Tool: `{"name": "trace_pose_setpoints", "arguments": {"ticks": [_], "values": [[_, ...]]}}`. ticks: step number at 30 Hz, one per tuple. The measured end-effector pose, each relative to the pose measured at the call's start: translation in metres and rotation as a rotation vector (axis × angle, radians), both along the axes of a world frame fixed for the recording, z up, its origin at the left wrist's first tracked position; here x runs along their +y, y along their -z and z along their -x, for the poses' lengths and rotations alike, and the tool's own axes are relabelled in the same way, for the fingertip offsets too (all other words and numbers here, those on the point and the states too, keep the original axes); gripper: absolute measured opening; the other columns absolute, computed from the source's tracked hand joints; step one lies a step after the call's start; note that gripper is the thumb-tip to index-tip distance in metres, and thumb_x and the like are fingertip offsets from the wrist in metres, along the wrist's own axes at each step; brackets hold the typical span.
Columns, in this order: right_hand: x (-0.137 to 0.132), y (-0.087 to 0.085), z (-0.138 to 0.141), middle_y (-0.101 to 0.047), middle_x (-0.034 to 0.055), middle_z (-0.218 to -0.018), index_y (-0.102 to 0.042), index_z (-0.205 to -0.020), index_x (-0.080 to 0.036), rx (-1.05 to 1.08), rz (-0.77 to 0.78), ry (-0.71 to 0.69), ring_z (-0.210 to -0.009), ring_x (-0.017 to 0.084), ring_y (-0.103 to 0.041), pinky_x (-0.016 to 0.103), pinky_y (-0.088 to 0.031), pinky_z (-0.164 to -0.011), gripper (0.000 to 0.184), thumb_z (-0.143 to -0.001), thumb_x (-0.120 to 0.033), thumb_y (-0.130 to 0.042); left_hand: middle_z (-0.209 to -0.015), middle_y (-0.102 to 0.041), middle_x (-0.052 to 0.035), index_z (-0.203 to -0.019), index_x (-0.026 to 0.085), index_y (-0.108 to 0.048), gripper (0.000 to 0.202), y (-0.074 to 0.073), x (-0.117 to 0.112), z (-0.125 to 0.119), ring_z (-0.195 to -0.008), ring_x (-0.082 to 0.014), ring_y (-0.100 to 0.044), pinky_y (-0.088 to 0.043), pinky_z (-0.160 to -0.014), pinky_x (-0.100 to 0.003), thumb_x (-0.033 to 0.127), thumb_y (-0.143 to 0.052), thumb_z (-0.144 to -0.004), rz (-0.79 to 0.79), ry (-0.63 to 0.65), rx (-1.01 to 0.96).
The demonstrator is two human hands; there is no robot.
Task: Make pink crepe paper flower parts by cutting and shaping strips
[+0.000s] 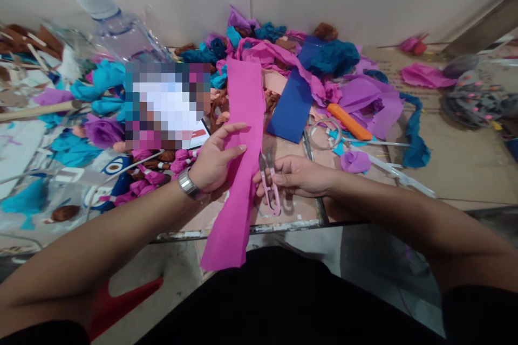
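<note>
A long strip of pink crepe paper (242,118) runs from the table's middle down over its front edge. My left hand (214,159), with a metal watch on the wrist, holds the strip at its left edge, fingers stretched across the paper. My right hand (297,175) is closed on a small pair of pink thread snips (269,183), whose blades point up beside the strip's right edge.
Crumpled purple, teal and pink paper (291,48) is heaped at the back. A blue sheet (292,105), an orange cutter (349,122), a wire ring (324,133) and paper flowers (103,130) lie around. A water bottle (117,27) stands back left. A wall closes the far side.
</note>
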State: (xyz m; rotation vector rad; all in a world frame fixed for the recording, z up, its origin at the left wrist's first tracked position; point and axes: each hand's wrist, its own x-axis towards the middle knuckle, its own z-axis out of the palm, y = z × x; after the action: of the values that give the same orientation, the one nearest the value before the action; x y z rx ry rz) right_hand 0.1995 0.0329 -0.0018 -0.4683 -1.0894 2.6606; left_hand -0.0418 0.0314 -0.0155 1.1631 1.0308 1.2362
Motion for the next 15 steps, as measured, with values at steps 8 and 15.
{"name": "trace_pose_setpoints", "arguments": {"ticks": [8,15], "values": [[0.0006,-0.0030,0.0025,-0.082,0.0071,-0.087,-0.070,-0.099,-0.011,-0.054,-0.027,0.089,-0.062,0.013,-0.076,0.018,-0.061,-0.055,0.042,-0.086,-0.045,-0.091,-0.144,-0.070,-0.0057,-0.126,0.025,-0.073,0.047,-0.0015,-0.0030,-0.0015,-0.132,-0.0259,-0.066,-0.054,-0.115,-0.042,0.028,-0.088,-0.081,-0.013,0.009,0.021],[-0.0016,-0.0058,0.0051,-0.083,0.0079,-0.092,-0.065,-0.095,-0.013,-0.112,-0.123,0.126,-0.058,0.012,-0.074,0.018,-0.059,-0.051,0.047,-0.084,-0.049,-0.092,-0.143,-0.070,-0.0052,-0.127,0.027,-0.073,0.046,0.0023,-0.0021,0.0012,-0.131,-0.0260,-0.066,-0.051,-0.117,-0.043,0.027,-0.086,-0.084,-0.036,0.006,0.036]]}}
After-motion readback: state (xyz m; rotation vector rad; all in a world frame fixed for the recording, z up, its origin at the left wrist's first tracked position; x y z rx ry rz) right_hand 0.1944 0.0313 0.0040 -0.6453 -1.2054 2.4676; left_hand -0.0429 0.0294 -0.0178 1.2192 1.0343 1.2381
